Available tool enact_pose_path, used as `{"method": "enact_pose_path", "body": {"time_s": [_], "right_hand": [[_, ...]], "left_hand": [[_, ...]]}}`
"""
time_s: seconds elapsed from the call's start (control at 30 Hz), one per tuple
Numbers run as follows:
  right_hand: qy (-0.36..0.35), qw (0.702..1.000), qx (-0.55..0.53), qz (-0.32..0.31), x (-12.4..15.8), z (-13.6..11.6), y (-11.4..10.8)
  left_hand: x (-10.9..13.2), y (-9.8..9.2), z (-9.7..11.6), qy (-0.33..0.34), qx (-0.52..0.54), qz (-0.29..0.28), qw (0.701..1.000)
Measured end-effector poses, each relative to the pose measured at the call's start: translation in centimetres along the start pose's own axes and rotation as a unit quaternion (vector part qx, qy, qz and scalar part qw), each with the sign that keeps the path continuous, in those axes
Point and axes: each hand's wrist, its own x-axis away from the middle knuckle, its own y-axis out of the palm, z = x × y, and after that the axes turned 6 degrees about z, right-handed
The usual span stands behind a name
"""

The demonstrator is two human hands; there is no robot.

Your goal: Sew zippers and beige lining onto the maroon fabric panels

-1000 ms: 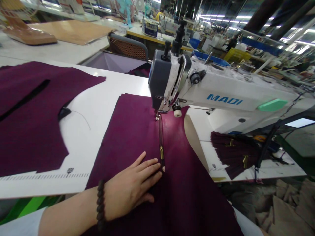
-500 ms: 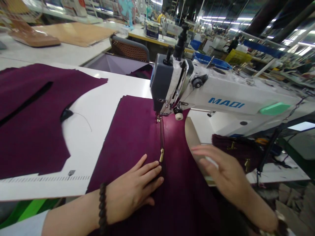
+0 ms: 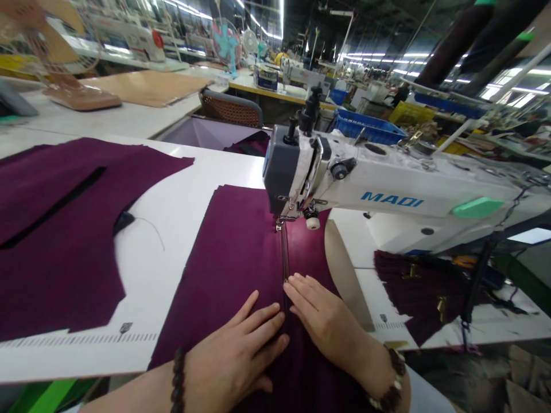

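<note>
A purple fabric panel [image 3: 224,258] lies under the needle and presser foot of the white sewing machine [image 3: 404,195]. A zipper [image 3: 284,249] runs down the panel from the presser foot [image 3: 279,225]. My left hand [image 3: 247,344] rests flat on the panel left of the zipper line, fingers spread. Just right of that line, my right hand [image 3: 327,321] lies on the fabric with its fingers stretched out together. Its fingertips reach the lower end of the zipper, where they mostly hide the metal pull.
Another purple piece [image 3: 64,229] with a black strip spreads over the white table [image 3: 167,229] on the left. Purple pieces with metal zipper pulls [image 3: 426,292] lie right of the machine. Behind stand a chair [image 3: 232,109], a blue basket [image 3: 365,127] and an orange fan [image 3: 77,94].
My right hand has come from the right onto the fabric, covering the zipper pull. My left hand remains on the panel. The camera view has tilted up slightly.
</note>
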Motion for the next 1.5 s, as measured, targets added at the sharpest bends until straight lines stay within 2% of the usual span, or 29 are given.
{"method": "enact_pose_path", "body": {"time_s": [0.23, 0.47, 0.63, 0.97, 1.27, 1.5], "right_hand": [[0.043, 0.999, -0.006, -0.002, 0.4, -0.5, 0.0], [0.046, 0.999, 0.007, 0.010, 0.6, -0.8, 0.2], [0.055, 0.998, -0.010, 0.020, 0.7, -0.6, 0.1], [0.051, 0.998, 0.024, 0.002, 0.6, -0.6, 0.2], [0.109, 0.994, 0.006, -0.025, -0.1, -0.3, 1.0], [0.129, 0.991, 0.004, -0.036, -1.5, 0.8, 1.5]], "left_hand": [[-0.2, 0.4, -0.3, 0.015, -0.025, 0.005, 1.000], [-0.6, -0.1, -0.2, 0.017, -0.035, -0.006, 0.999], [-0.4, 0.5, -0.6, 0.017, -0.028, 0.011, 0.999], [-0.7, 0.1, -0.9, 0.016, -0.025, 0.010, 1.000], [-0.8, 0.0, -2.0, -0.012, -0.011, 0.015, 1.000], [-1.0, 0.3, -3.9, -0.009, -0.016, 0.027, 0.999]]}}
